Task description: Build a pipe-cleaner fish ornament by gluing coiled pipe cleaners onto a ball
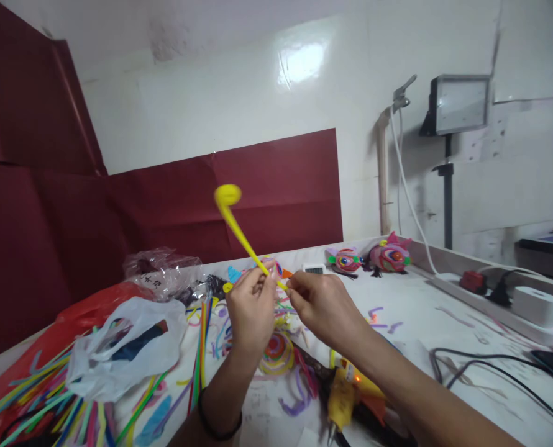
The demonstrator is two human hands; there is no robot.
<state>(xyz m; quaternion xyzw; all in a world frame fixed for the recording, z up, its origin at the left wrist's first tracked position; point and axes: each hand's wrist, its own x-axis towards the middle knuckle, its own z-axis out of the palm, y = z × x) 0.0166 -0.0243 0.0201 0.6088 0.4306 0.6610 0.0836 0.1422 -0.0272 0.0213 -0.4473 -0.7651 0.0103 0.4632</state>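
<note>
Both hands, left (251, 304) and right (320, 304), pinch yellow strip (239, 233); strip's lower end hidden between fingertips.

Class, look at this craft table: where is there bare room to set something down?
Bare tabletop lies between the finished colourful figures, the black cable and the right hand. Crowded: the left side, with plastic bags and colourful strips, and under both hands.

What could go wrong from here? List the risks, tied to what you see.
1. The yellow pipe cleaner is pinched only at its lower end by the left hand and right hand; its long coiled end may wobble or bend.
2. A glue gun lies right under the right forearm, which could brush it.
3. The coiled disc below the hands could get knocked.
</note>
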